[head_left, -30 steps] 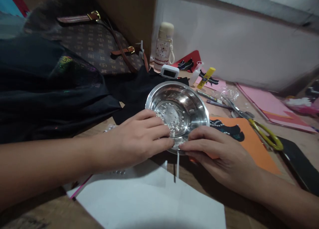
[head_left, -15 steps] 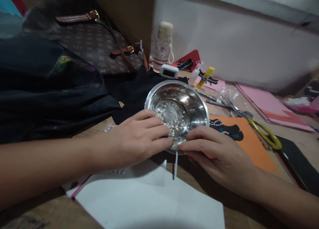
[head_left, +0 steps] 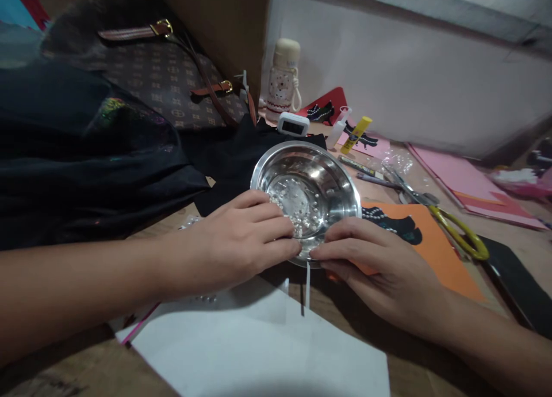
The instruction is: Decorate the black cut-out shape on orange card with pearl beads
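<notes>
A shiny metal bowl (head_left: 336,187) tilts toward me, with many small pearl-like beads (head_left: 304,221) gathered at its near left side. My left hand (head_left: 241,236) lies over the near left rim, its fingers bent down into the bowl by the beads; the thumb is hidden. At the near right rim, my right hand (head_left: 379,276) is closed, with fingers and thumb gripping the edge. A thin white strip (head_left: 307,287) hangs just below the right fingertips; whether they pinch it I cannot tell. Under both hands lies a white sheet of paper (head_left: 259,345).
Right of the bowl lies orange paper (head_left: 444,259) with a black beaded cutout (head_left: 401,227), beside yellow-handled scissors (head_left: 463,236). Behind stand a bottle (head_left: 282,77), a small white device (head_left: 293,124) and a yellow glue stick (head_left: 357,134). Dark cloth (head_left: 107,178) and a bag (head_left: 142,80) fill the left.
My right hand and the white strip have shifted very slightly right. The bowl has barely moved, and my left hand keeps its place on the rim.
</notes>
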`<state>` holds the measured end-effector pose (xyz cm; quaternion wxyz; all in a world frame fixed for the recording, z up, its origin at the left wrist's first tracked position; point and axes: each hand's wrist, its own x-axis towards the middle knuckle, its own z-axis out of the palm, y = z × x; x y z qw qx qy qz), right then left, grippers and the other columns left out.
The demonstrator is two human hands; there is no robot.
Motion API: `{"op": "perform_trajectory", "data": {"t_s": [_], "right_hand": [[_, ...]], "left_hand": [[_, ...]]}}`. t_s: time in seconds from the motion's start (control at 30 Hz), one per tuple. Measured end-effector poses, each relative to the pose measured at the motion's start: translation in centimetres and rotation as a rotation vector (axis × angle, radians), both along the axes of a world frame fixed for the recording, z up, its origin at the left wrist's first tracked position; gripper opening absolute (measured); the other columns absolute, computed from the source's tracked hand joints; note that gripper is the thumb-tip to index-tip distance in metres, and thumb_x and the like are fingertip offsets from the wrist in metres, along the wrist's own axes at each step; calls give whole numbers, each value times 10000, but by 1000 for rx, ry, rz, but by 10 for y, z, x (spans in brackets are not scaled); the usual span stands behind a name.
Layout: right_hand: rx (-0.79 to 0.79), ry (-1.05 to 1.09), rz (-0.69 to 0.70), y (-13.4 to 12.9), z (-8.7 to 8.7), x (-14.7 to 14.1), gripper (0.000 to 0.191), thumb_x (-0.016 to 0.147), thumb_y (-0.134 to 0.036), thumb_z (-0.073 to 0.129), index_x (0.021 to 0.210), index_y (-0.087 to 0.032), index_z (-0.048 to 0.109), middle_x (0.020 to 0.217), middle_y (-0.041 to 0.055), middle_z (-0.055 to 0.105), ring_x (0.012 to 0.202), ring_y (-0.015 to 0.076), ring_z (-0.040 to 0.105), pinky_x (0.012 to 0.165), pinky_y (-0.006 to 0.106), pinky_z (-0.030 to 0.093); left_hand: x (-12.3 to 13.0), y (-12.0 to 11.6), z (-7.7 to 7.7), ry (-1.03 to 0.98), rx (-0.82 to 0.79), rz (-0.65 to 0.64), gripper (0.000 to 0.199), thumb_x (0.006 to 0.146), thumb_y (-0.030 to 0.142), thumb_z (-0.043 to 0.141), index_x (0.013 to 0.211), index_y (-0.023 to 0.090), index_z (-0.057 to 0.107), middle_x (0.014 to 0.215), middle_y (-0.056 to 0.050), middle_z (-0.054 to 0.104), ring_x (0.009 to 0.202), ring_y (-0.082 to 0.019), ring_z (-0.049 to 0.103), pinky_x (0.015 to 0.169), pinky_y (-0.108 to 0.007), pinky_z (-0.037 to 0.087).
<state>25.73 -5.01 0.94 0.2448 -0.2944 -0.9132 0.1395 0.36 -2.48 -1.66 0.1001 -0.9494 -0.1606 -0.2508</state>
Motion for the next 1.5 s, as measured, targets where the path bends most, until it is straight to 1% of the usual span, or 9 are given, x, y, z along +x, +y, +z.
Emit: {"op": "perform_trajectory", "data": {"t_s": [0.13, 0.4, 0.57, 0.7, 0.8, 0.93, 1.2, 1.4, 1.5], "right_hand": [[6, -18, 10, 1, 0, 1, 173, 964, -97, 567, 1041, -180, 697, 965, 38, 649, 853, 126, 608, 747, 237, 501], [15, 3, 26, 1, -1, -1, 179, 965, -100, 566, 1022, -193, 708, 933, 35, 659, 813, 131, 606, 700, 246, 510], [58, 5, 20, 1, -1, -2, 194, 964, -89, 554, 1007, -193, 712, 917, 39, 671, 797, 141, 620, 680, 262, 516], [25, 22, 44, 1, 0, -1, 198, 948, -63, 564, 994, -191, 708, 909, 31, 663, 801, 130, 615, 692, 246, 514], [-3, 19, 29, 1, 1, -1, 187, 953, -81, 566, 1005, -203, 699, 917, 33, 662, 806, 135, 616, 698, 253, 523], [14, 11, 10, 1, 1, -1, 167, 957, -101, 570, 1013, -192, 698, 922, 37, 657, 808, 135, 617, 700, 254, 525], [29, -5, 24, 0, 1, -1, 169, 977, -134, 554, 1014, -205, 702, 924, 47, 666, 811, 150, 626, 691, 275, 535], [80, 1, 19, 1, -1, -2, 209, 955, -74, 551, 1000, -202, 710, 897, 34, 676, 783, 142, 627, 673, 263, 523], [78, 15, 22, 1, 0, -3, 219, 936, -42, 553, 981, -187, 711, 891, 33, 677, 782, 135, 631, 682, 250, 520]], "left_hand": [[0, -1, 0, 15, 6, 13, 274, 1075, 196, 342, 1096, 190, 616, 1045, -22, 704, 950, -188, 604, 887, -376, 400], [0, -1, -1, 13, -6, 11, 282, 1069, 192, 348, 1088, 192, 629, 1037, -23, 704, 939, -198, 613, 867, -388, 417], [-1, -2, 1, 16, -3, 9, 278, 1070, 191, 339, 1096, 184, 616, 1035, -25, 704, 946, -197, 619, 868, -389, 426], [0, -2, 0, 25, -20, 24, 253, 1071, 207, 358, 1103, 195, 609, 1057, -12, 698, 961, -186, 612, 891, -380, 408], [0, -1, -1, 29, -13, 19, 246, 1067, 203, 364, 1084, 196, 610, 1042, -16, 697, 944, -189, 604, 883, -378, 387], [0, 0, -2, 14, -9, 3, 243, 1059, 190, 379, 1063, 186, 621, 1013, -29, 698, 918, -200, 599, 864, -383, 377], [0, 0, 0, 7, -7, -1, 257, 1059, 185, 367, 1074, 191, 623, 1031, -32, 705, 923, -208, 610, 863, -391, 402], [0, -3, 1, 12, -13, 33, 286, 1066, 199, 341, 1081, 204, 627, 1022, -5, 701, 932, -186, 620, 879, -377, 430], [0, -3, 1, 14, -16, 24, 294, 1063, 192, 340, 1080, 199, 633, 1025, -12, 703, 928, -190, 622, 867, -381, 430]]}}
